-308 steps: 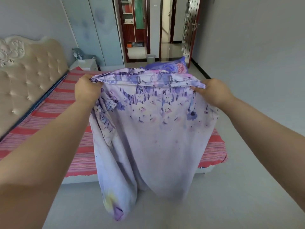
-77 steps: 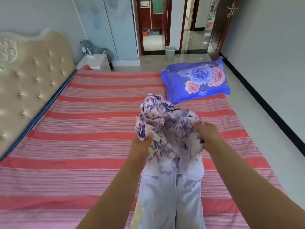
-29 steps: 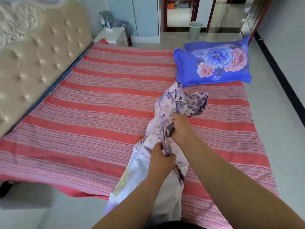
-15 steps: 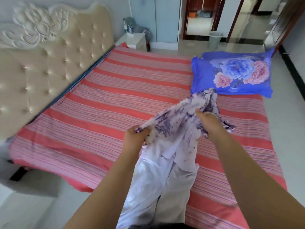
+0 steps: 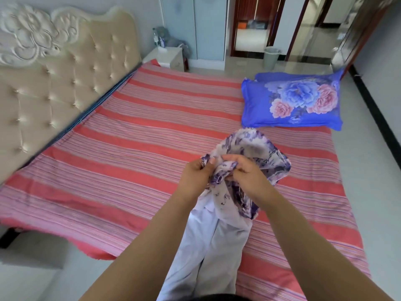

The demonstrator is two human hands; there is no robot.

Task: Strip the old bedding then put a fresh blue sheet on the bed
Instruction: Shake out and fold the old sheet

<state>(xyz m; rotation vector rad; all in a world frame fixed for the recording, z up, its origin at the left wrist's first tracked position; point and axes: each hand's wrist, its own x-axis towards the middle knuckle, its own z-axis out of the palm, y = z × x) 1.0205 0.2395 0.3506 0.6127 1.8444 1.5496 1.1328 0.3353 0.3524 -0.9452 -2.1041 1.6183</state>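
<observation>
Head view, centre frame: left hand (image 5: pixel 195 172) and right hand (image 5: pixel 245 172) both pinch the bunched purple floral bedding (image 5: pixel 249 148), fingers curled into its folds. Its pale length hangs down between the forearms toward the lower edge. Beneath lies the red striped bed (image 5: pixel 130 148); a blue floral pillow (image 5: pixel 293 101) sits upper right.

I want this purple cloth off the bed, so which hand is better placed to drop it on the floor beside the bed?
Probably the left hand. Both hands pinch the purple floral cloth, but bare floor shows nearest on the left, while the right hand is over the striped bed cover.
</observation>
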